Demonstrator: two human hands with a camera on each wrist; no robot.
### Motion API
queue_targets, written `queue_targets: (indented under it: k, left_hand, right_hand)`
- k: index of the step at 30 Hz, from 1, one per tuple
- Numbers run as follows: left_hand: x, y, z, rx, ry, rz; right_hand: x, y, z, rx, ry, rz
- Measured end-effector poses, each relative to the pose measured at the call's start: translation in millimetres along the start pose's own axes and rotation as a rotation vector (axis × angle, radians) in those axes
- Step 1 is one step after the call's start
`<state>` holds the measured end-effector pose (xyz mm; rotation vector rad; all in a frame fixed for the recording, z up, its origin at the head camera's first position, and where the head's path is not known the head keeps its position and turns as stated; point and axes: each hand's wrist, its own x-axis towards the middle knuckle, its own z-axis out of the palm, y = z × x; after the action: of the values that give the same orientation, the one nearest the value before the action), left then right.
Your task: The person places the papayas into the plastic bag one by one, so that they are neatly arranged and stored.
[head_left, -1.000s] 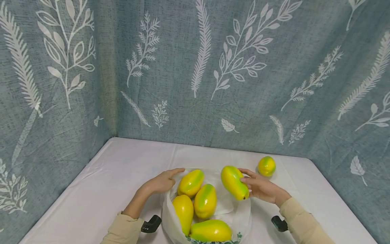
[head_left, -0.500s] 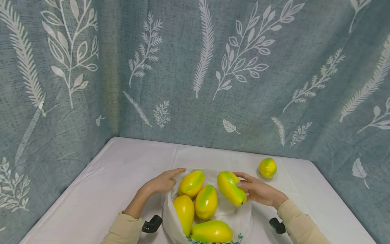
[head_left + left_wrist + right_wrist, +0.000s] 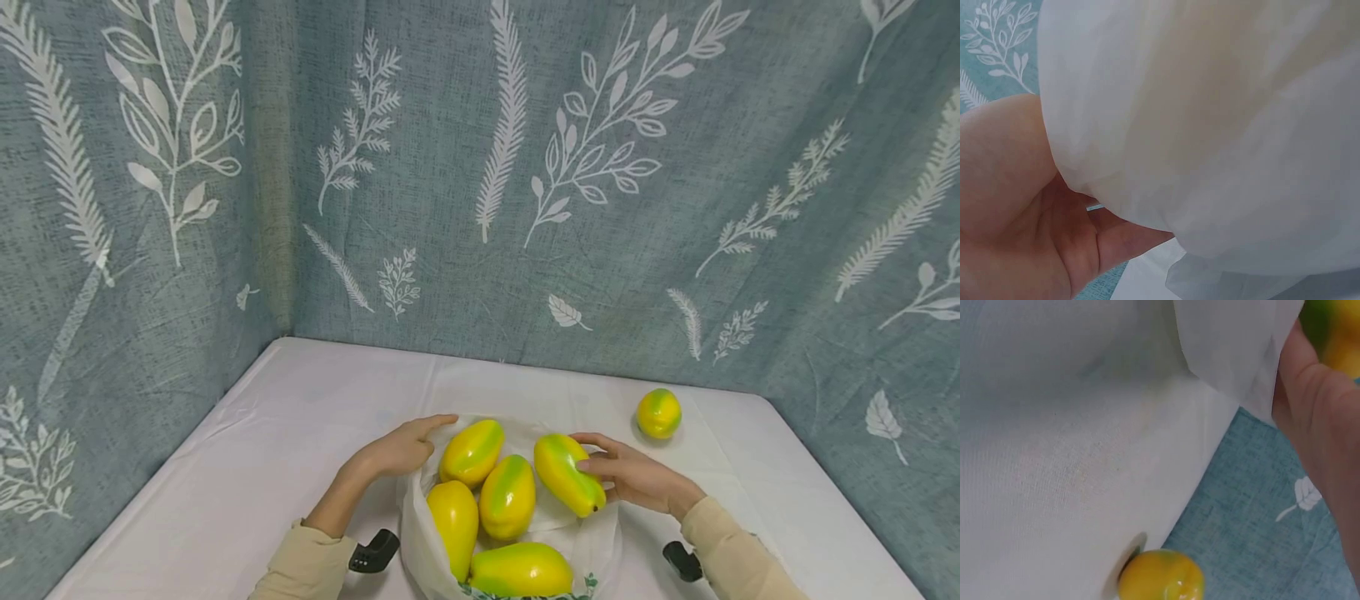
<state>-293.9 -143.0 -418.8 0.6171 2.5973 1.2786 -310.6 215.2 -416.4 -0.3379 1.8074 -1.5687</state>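
A white plastic bag point(image 3: 414, 533) with a green leaf print at its near side stands wide-mouthed at the table's front. Several glossy yellow papayas with green streaks lie inside, one point(image 3: 507, 497) in the middle. My left hand point(image 3: 397, 448) holds the bag's left rim; in the left wrist view, the bag film point(image 3: 1210, 137) covers part of that hand point(image 3: 1016, 212). On the other side, my right hand point(image 3: 633, 473) grips a papaya point(image 3: 566, 473) just inside the right rim, its stem end tilted down towards me. The right wrist view shows this hand point(image 3: 1329, 419) beside the bag's edge.
A single papaya point(image 3: 659, 414) lies on the white-covered table point(image 3: 322, 392), behind and right of the bag. Blue-green curtains point(image 3: 435, 167) with white leaf patterns hang at the back and both sides. Black wrist devices point(image 3: 373, 551) sit near both sleeves.
My right hand has lowered its papaya into the bag's mouth, moving slightly left and towards me. The left hand has kept its place on the rim.
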Motion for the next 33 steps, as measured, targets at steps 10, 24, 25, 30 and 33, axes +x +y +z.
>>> queue_targets:
  k: [10, 24, 25, 30, 33]
  left_hand:
    - [-0.4, 0.5, 1.0, -0.004, -0.006, -0.013]
    - [-1.7, -1.0, 1.4, -0.005, 0.002, -0.015]
    - [-1.8, -1.0, 1.3, -0.004, 0.002, -0.015]
    - [-1.8, 0.1, 0.2, -0.005, -0.003, -0.009]
    - [-2.0, 1.0, -0.7, -0.001, -0.010, -0.004]
  right_hand:
    - [11, 6, 9, -0.055, 0.176, -0.025]
    - [17, 8, 24, -0.192, 0.345, -0.032]
    - [17, 8, 26, -0.219, 0.383, -0.028]
    - [15, 8, 34, -0.289, 0.512, -0.033]
    - [13, 9, 35, -0.280, 0.520, -0.040]
